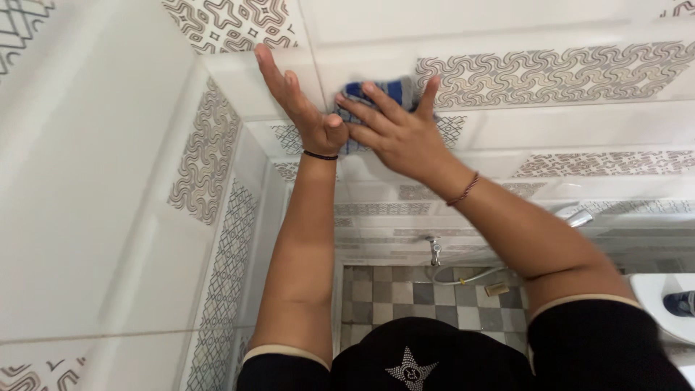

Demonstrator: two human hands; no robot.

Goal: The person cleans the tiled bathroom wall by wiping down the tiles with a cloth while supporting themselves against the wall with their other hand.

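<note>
Blue checked cloth (376,94) sits pressed flat against the white wall tile (507,127) under the spread fingers of the right hand (394,130); the left hand (297,101) lies open beside it, palm on the tile, near the patterned border (550,72).

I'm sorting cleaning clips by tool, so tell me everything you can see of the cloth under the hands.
The cloth is a blue and grey checked or striped fabric, soft-looking and bunched. It is pressed flat against the white wall tile, beside a brown swirl-patterned band. The right hand covers most of it with spread fingers; the left hand lies flat on the tile at its left edge. Only its upper part and a bit below show.
</note>
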